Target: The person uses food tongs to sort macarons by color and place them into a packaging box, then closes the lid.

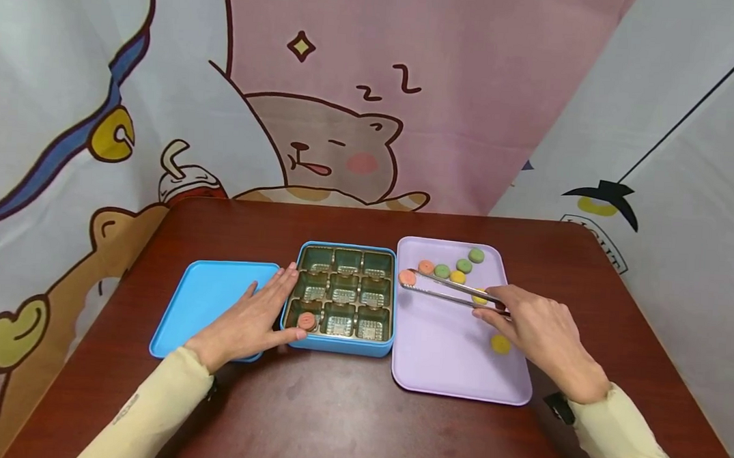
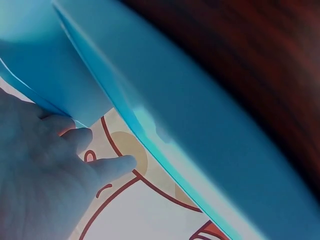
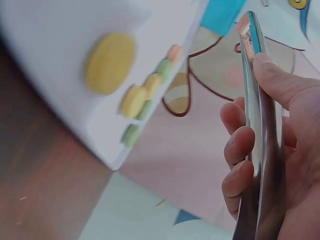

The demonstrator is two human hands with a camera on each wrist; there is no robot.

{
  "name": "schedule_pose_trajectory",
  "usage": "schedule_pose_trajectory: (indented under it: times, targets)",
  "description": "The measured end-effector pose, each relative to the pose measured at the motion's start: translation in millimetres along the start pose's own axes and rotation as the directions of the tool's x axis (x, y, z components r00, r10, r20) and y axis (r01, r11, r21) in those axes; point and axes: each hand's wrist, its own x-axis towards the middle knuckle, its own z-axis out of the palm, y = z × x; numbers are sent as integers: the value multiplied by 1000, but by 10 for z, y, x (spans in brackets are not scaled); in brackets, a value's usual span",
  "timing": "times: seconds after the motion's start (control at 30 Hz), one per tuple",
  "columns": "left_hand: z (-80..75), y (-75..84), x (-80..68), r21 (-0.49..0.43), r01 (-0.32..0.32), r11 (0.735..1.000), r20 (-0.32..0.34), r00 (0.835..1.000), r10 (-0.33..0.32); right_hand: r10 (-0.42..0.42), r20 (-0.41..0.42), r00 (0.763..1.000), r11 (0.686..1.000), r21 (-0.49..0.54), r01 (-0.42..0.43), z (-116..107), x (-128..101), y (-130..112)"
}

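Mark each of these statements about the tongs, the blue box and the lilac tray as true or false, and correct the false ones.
1. The right hand holds metal tongs. True.
2. The tongs' tips grip a green cookie. False: they close on an orange cookie at the left edge of the lilac tray.
3. The blue box holds one cookie, in its front left compartment. True: the boxed cookie lies there; the other compartments look empty.
4. The left hand grips the blue lid. False: it lies flat with straight fingers over the lid, fingertips against the box's left side.
5. The lid lies to the right of the tray. False: it lies left of the box.
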Motion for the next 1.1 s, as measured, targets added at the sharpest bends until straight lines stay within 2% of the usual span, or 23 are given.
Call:
schedule_pose_trajectory:
  times: [0.37,0.63,0.8,1.1]
  targets:
    - [-1,17,-3,9,1,1000,-4,1000,-1,-75,-30,997,996,45,76,-79,173,-320]
    - [-5,12,8,2,14,1000,-4,1000,-14,-150,-41,988,986,66,152,11,448,-547]
    - [-3,7,11,2,7,1000,-7,1000,-7,-182,-11,983,981,62,183,91,614,-700]
    - [-4,6,3,7,1,1000,-7,1000,-1,-224,4,974,974,40,224,217,798,-932]
